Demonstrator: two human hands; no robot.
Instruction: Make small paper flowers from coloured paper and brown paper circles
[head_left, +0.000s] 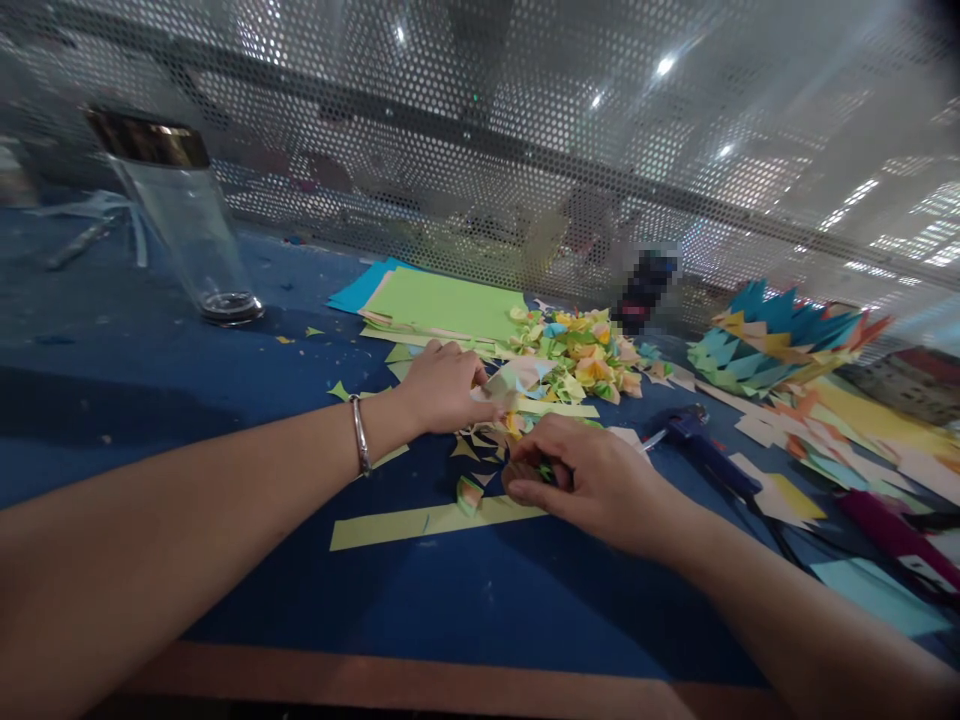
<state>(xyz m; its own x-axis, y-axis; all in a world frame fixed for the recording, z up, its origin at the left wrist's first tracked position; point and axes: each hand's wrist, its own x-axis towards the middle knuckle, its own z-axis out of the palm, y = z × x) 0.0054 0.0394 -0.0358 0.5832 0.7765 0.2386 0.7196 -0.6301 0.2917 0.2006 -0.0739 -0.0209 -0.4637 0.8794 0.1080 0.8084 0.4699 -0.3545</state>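
My left hand (450,388), with a silver bracelet at the wrist, has its thumb and fingers closed on a pale, blurred paper piece (521,374). Closer to me, my right hand (589,475) is curled with fingertips together; a bit of dark green shows inside, too hidden to name. Cut paper scraps (472,443) lie between the hands. A pale yellow paper strip (382,527) lies flat below, its right end reaching under my right hand. On the strip stands a small folded paper piece (469,495). Beyond is a heap of small folded paper pieces (592,355).
Green paper sheets (450,300) are stacked at the back. A glass bottle (187,220) stands left. On the right are a blue glue gun (697,445), a magenta tool (892,535), a spiky paper ring (780,340) and more scraps. A perforated metal screen (480,130) borders the blue table.
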